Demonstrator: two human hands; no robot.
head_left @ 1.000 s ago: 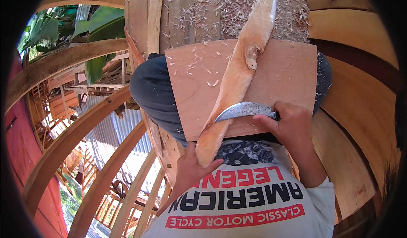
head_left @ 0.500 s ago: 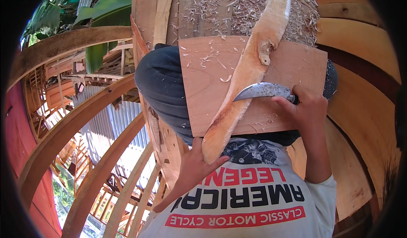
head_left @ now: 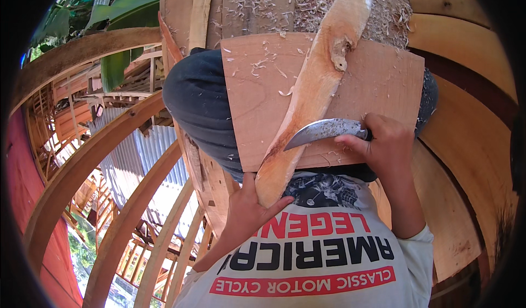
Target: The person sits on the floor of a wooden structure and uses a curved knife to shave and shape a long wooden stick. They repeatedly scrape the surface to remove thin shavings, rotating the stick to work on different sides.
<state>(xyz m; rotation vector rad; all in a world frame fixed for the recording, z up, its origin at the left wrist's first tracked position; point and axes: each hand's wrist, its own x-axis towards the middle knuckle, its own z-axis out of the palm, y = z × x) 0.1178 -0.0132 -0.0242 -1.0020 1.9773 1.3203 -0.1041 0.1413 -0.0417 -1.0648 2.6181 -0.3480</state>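
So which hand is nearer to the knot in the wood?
Right. The right hand holds the knife just below and right of the knot. The left hand grips the near end of the wood, farther away.

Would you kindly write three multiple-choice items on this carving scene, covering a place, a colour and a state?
1. Where does the knife blade rest?
A. on the floor
B. against the wood piece
C. on the shirt

2. What colour is the board under the wood?
A. blue
B. black
C. light reddish brown

3. What is the left hand doing?
A. gripping the wood's lower end
B. hanging free
C. holding the knife

Answers: B, the blade tip meets the wood; C, the bare board shows it; A, its fingers wrap the end while the right hand holds the knife.
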